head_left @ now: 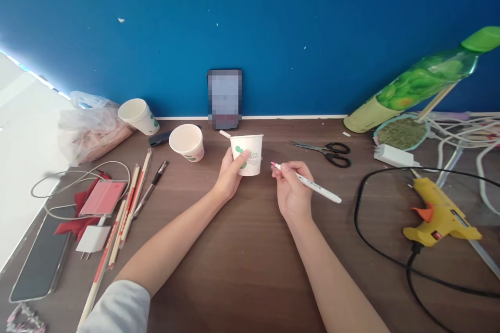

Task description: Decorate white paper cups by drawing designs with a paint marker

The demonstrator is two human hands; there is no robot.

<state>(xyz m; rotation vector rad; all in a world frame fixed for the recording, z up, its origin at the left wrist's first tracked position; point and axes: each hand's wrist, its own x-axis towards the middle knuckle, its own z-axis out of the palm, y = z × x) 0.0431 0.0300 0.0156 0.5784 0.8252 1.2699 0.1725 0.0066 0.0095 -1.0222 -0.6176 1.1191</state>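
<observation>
My left hand (230,171) is wrapped round a white paper cup (250,152) with a green print, which stands upright on the brown table (242,270). In my right hand (292,187) I pinch a white marker pen (318,189); its pink tip points left toward the cup, a short gap away. A small white pen cap (224,134) lies just behind the cup. Two more paper cups lie tipped at the back left: one (188,141) near the held cup, another (138,114) farther left.
Black scissors (326,150) lie right of the cup. A yellow glue gun (439,214) with a black cord (363,229) sits at the right, a green bottle (422,80) leans behind. Chopsticks (125,213), a pen (153,183), red paper, a charger and a phone (42,260) crowd the left.
</observation>
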